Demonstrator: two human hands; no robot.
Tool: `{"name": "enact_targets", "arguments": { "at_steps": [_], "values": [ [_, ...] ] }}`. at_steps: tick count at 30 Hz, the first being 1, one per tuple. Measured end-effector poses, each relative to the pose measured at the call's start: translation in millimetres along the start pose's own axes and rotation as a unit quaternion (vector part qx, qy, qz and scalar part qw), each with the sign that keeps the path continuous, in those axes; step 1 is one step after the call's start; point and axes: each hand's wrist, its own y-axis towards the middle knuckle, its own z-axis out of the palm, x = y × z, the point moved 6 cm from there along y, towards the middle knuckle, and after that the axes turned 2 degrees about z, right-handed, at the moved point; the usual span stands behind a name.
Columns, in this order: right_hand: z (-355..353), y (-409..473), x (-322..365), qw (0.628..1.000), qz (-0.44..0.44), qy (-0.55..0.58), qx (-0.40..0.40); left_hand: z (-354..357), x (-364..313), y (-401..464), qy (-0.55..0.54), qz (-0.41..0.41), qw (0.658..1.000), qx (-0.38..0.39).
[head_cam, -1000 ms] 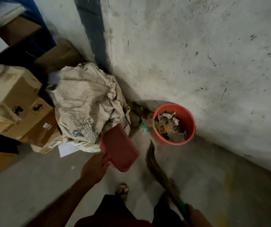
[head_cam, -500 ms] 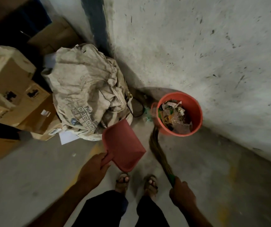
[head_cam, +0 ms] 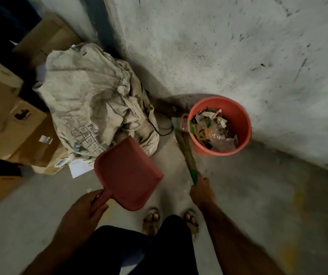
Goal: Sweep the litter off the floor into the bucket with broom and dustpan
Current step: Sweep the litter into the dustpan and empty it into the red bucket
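Since a moment ago our right hand [head_cam: 201,192] has come forward along the broom [head_cam: 187,153] and now sits higher in view, fingers wrapped round its green handle end, while the bristle end reaches up to the left side of the bucket [head_cam: 240,116]. We cannot tell whether the bristles touch the bucket wall or only lie just beside it. Our left hand [head_cam: 84,210] still grips the stub handle of the red dustpan [head_cam: 127,173], which we hold tilted above the floor [head_cam: 258,195], its wide mouth turned up and away from us towards the sack [head_cam: 91,96]. We see nothing lying in the pan.

We see the orange bucket standing on the floor close to the wall [head_cam: 228,46], holding a heap of litter [head_cam: 212,130]: paper scraps, wrappers and clear plastic. The crumpled sack slumps in the corner to the left of it, with cardboard boxes [head_cam: 14,132] stacked further left and a white sheet of paper [head_cam: 79,167] on the floor at the sack's foot. Our sandalled feet [head_cam: 152,218] stand side by side below the dustpan.
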Motion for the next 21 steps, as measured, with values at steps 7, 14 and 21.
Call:
{"name": "enact_targets", "arguments": {
  "at_steps": [7,14,21],
  "values": [
    [-17.6,-61.3,-48.9,0.998,-0.051,0.043,-0.002,-28.1,-26.7,-6.4,0.023,0.015,1.000,0.013],
    [-50.5,-118.2,-77.8,0.993,-0.057,0.082,-0.064,-54.8,-61.4,-7.1,0.041,0.056,0.997,0.019],
    [-86.6,-158.3,-115.4,0.989,0.042,0.096,-0.103,-55.3,-91.5,-0.1,0.035,0.087,0.995,0.025]
  ]
}}
